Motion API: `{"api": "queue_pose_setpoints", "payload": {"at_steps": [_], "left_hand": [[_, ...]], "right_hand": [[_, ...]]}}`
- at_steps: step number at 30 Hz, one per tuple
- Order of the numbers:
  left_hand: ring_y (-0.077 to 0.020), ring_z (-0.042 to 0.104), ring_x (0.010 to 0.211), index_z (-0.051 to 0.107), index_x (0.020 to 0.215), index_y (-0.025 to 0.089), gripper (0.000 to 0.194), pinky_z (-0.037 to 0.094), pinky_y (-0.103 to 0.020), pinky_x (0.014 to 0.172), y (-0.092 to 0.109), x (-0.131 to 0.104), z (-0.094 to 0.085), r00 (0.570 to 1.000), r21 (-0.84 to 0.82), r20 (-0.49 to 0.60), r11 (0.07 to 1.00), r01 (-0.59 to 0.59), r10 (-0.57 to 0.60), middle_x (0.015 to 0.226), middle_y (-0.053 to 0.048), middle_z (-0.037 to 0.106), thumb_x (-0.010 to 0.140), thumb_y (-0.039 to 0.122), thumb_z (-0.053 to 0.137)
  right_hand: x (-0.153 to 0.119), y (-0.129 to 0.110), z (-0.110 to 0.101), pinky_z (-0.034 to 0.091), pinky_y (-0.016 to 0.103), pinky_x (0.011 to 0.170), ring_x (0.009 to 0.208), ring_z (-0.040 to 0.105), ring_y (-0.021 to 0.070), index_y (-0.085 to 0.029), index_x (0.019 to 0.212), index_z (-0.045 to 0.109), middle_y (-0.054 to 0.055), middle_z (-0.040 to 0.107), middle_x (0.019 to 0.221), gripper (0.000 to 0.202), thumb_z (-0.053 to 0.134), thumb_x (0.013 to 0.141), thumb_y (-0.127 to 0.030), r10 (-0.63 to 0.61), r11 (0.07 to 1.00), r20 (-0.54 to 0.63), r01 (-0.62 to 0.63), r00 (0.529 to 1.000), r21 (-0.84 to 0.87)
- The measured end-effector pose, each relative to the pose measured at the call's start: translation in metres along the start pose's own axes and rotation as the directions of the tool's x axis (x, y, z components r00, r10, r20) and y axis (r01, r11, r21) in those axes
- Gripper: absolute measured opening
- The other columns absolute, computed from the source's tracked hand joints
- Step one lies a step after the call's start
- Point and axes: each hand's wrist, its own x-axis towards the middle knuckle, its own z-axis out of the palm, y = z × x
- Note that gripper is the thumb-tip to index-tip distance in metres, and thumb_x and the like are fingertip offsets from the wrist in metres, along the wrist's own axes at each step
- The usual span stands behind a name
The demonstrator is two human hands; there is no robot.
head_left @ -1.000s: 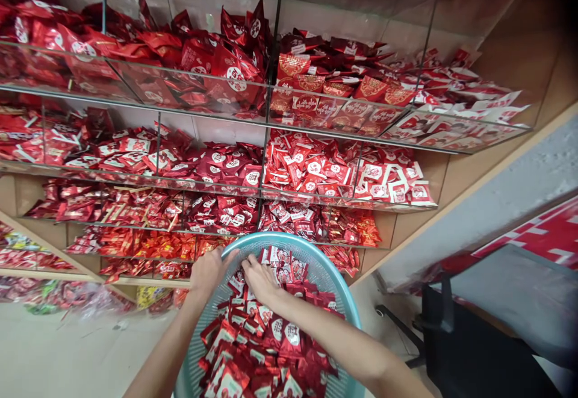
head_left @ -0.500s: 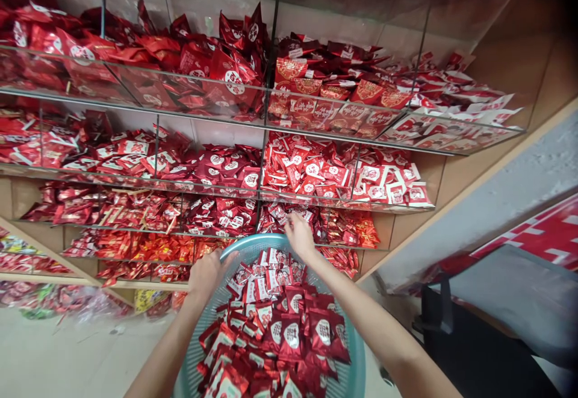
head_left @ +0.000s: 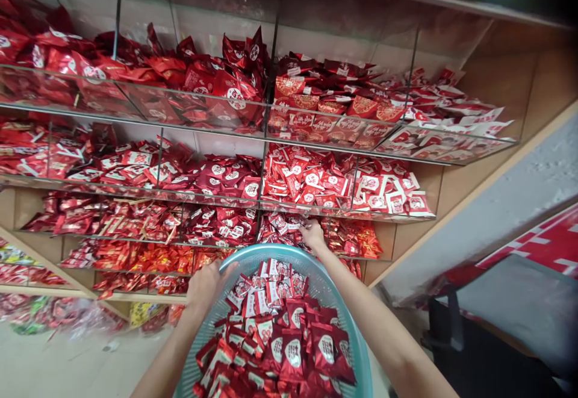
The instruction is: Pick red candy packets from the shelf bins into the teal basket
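Note:
A teal plastic basket [head_left: 361, 350] fills the lower middle, with many small red and white wrapped packets [head_left: 292, 350] inside it. My left hand [head_left: 205, 286] is wrapped round the basket's upper left rim. Beyond the far rim, my right hand [head_left: 312, 235] reaches into a low shelf compartment, touching small red and white packets [head_left: 282, 223]. Its fingers are bent together among the packets, and whatever they grip is too small to make out.
Glass-fronted shelves [head_left: 212, 190] of red packets rise ahead in several rows. Clear bags [head_left: 72, 317] lie at the lower left by the pale floor [head_left: 58, 368]. A black chair-like object [head_left: 487, 350] stands at the lower right, near a grey wall [head_left: 510, 199].
My right hand has moved right and deeper into the low compartment. The shelves and basket sit slightly lower in the view. My left hand stays on the rim.

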Motion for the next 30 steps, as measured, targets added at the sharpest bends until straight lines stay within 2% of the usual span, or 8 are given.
{"api": "queue_pose_setpoints", "payload": {"at_steps": [4,9,16,19,21,24,28,30], "left_hand": [[-0.0297,0.065,0.078,0.058,0.093,0.013,0.052,0.047,-0.035,0.065,0.0,0.0,-0.001,1.0,-0.005,-0.003,1.0,0.005,-0.005,0.075,-0.015,0.066,0.089,0.052,0.025],[-0.0301,0.065,0.077,0.059,0.093,0.012,0.054,0.047,-0.035,0.064,0.002,-0.002,-0.001,1.0,0.002,-0.005,1.0,0.018,-0.018,0.075,-0.016,0.066,0.087,0.056,0.027],[-0.0315,0.065,0.078,0.059,0.098,0.011,0.054,0.046,-0.036,0.064,0.0,-0.003,0.004,0.999,-0.005,-0.039,1.0,0.018,-0.019,0.076,-0.017,0.065,0.087,0.054,0.029],[-0.0316,0.065,0.077,0.059,0.094,0.011,0.055,0.046,-0.035,0.063,0.001,-0.003,0.004,0.999,-0.012,-0.032,1.0,0.025,-0.025,0.075,-0.016,0.065,0.086,0.056,0.028],[-0.0313,0.065,0.076,0.059,0.093,0.011,0.055,0.046,-0.036,0.063,0.001,-0.004,0.002,0.999,-0.01,-0.018,0.999,0.031,-0.031,0.074,-0.016,0.065,0.086,0.057,0.028],[-0.031,0.065,0.076,0.059,0.094,0.012,0.055,0.047,-0.036,0.063,0.003,-0.005,-0.001,1.0,-0.003,-0.002,1.0,0.026,-0.026,0.075,-0.015,0.065,0.087,0.056,0.026],[-0.031,0.065,0.078,0.058,0.095,0.012,0.057,0.047,-0.036,0.064,0.004,-0.007,-0.004,1.0,0.029,-0.01,0.999,0.018,-0.018,0.077,-0.016,0.066,0.088,0.056,0.023],[-0.0306,0.065,0.078,0.059,0.095,0.012,0.057,0.047,-0.036,0.064,0.005,-0.007,-0.005,1.0,0.025,-0.009,0.999,0.021,-0.021,0.077,-0.016,0.066,0.088,0.056,0.023]], "right_hand": [[0.0,-0.004,0.006,0.032,0.018,0.039,0.041,0.046,0.0089,-0.018,0.08,0.05,-0.006,0.049,0.049,0.016,0.061,0.068,-0.015,0.111,0.969,0.111,-0.133,0.988,0.207],[-0.007,-0.017,0.001,0.025,0.013,0.034,0.038,0.04,0.0042,-0.018,0.064,0.042,-0.006,0.048,0.047,0.022,0.063,0.064,-0.014,0.123,0.868,0.288,-0.243,0.95,0.432],[-0.05,-0.026,-0.02,0.028,0.013,0.037,0.043,0.045,0.0052,-0.022,0.088,0.048,-0.007,0.055,0.056,0.035,0.068,0.06,-0.019,0.032,0.708,0.34,-0.262,0.94,0.656],[-0.084,-0.024,-0.022,0.042,0.018,0.051,0.055,0.055,0.0077,-0.022,0.097,0.052,-0.005,0.059,0.064,0.039,0.069,0.061,-0.021,-0.007,0.636,0.437,-0.333,0.899,0.696],[-0.109,-0.021,-0.017,0.048,0.024,0.067,0.067,0.06,0.0102,-0.022,0.101,0.054,-0.004,0.061,0.071,0.041,0.069,0.063,-0.02,-0.008,0.626,0.507,-0.391,0.862,0.675],[-0.145,-0.015,-0.002,0.046,0.03,0.08,0.071,0.06,0.011,-0.022,0.101,0.056,-0.004,0.061,0.073,0.042,0.07,0.061,-0.018,-0.033,0.621,0.593,-0.448,0.805,0.643],[-0.181,-0.004,0.026,0.043,0.027,0.079,0.068,0.056,0.0097,-0.021,0.095,0.063,-0.006,0.056,0.065,0.034,0.072,0.062,-0.021,-0.084,0.661,0.605,-0.41,0.792,0.628],[-0.192,0.002,0.041,0.042,0.026,0.075,0.066,0.054,0.0097,-0.021,0.09,0.066,-0.005,0.055,0.063,0.029,0.072,0.062,-0.025,-0.067,0.682,0.591,-0.396,0.804,0.615]]}}
